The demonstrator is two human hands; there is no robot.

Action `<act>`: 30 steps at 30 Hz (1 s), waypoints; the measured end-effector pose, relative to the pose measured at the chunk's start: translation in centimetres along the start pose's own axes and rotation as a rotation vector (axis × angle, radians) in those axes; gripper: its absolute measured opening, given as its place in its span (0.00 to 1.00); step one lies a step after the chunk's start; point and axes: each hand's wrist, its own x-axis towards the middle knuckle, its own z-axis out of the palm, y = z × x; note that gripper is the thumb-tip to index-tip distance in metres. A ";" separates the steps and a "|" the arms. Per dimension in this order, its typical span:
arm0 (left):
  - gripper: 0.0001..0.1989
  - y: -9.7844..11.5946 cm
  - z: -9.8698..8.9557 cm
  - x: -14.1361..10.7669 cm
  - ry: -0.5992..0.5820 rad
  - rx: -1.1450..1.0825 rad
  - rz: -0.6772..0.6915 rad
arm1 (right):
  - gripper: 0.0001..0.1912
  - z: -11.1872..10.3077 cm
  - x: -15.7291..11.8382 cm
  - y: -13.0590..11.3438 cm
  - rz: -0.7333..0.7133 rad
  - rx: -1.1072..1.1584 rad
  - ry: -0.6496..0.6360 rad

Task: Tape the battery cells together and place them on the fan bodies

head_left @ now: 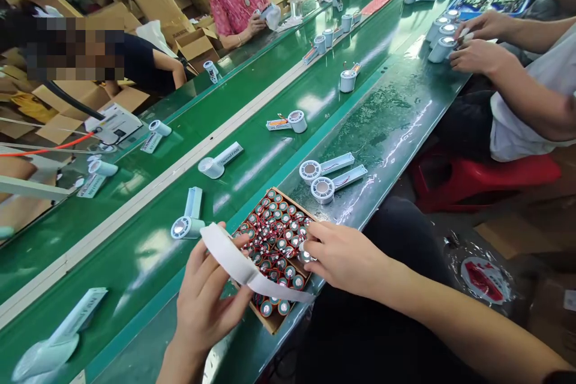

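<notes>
My left hand grips a roll of white tape, with a loose strip trailing right across the front of a cardboard box. Upright in that box stand many cylindrical batteries with green-ringed ends and thin red and black wires. At the box's right side, my right hand has its fingers closed round a battery, mostly hidden by them. Just beyond the box, two pale blue fan housings lie on the table, open side up, wires in their handles.
A green conveyor belt runs diagonally past the box, carrying several fan housings. On the right, a co-worker's hands work at more housings near a blue tray. Two people sit across the belt. A red stool stands right.
</notes>
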 end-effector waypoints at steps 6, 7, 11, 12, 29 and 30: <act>0.22 1.3 -0.3 1.5 -0.113 0.074 0.192 | 0.07 -0.9 0.7 -0.6 0.021 0.039 0.048; 0.23 1.5 -0.4 1.8 -0.111 0.093 0.229 | 0.08 -1.3 0.5 -0.4 0.010 0.090 0.086; 0.20 2.0 0.0 2.9 -0.130 0.141 0.325 | 0.06 -2.5 -0.6 0.6 0.003 0.178 0.158; 0.20 2.1 0.2 3.2 -0.149 0.137 0.318 | 0.07 -2.5 -0.7 0.8 0.011 0.152 0.139; 0.19 3.0 0.6 4.2 -0.206 0.081 0.326 | 0.12 -0.2 1.1 -0.3 -0.069 -0.098 0.077; 0.18 3.1 0.6 4.4 -0.205 0.089 0.325 | 0.13 0.2 1.0 -0.3 -0.089 -0.097 0.086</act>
